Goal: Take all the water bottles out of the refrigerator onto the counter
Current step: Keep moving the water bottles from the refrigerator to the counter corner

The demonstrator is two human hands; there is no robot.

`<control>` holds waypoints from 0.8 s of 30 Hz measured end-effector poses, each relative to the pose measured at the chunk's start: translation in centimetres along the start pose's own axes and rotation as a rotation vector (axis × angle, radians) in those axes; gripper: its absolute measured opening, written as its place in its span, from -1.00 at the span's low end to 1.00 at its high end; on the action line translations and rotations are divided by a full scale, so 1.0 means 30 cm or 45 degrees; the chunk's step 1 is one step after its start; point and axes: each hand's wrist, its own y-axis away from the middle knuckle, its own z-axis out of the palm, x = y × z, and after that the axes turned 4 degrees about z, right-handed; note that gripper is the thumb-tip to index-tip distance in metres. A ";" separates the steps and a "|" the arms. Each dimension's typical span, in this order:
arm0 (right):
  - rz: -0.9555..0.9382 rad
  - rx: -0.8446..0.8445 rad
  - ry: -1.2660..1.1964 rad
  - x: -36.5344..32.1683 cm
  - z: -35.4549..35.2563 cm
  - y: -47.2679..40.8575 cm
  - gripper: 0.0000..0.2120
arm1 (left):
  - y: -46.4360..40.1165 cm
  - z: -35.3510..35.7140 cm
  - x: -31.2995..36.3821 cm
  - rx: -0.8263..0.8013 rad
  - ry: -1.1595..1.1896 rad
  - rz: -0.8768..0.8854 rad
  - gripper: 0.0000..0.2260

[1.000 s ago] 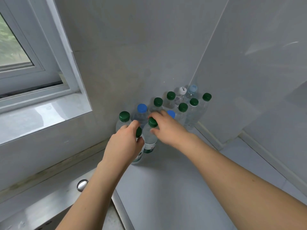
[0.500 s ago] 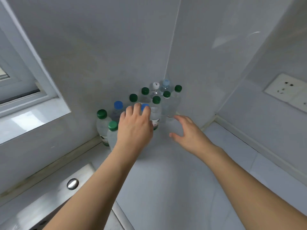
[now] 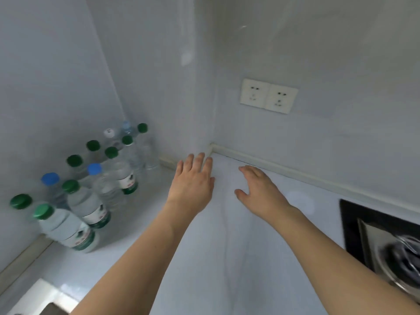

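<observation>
We see both hands empty above the counter (image 3: 204, 258): left hand (image 3: 193, 183) flat with fingers straight and together, right hand (image 3: 259, 189) loosely spread. The water bottles (image 3: 91, 185) stand clustered on the counter's left, along the wall into the corner, well apart from both hands. Wall sockets (image 3: 268, 96) upper right, stove (image 3: 386, 242) at right edge.

green-capped bottles (image 3: 70, 221): 8 | blue-capped bottles (image 3: 94, 169): 3 | white-capped bottle (image 3: 108, 133): 1 | wall sockets (image 3: 268, 95): 2
</observation>
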 end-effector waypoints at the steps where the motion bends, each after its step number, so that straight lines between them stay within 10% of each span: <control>1: 0.043 0.011 -0.007 0.051 -0.029 0.028 -0.40 | -0.020 0.005 0.057 -0.017 -0.001 0.038 -0.50; 24: 0.876 0.487 -0.185 1.267 -0.546 1.356 -0.45 | 0.208 -0.005 1.869 -0.102 0.012 1.048 -0.53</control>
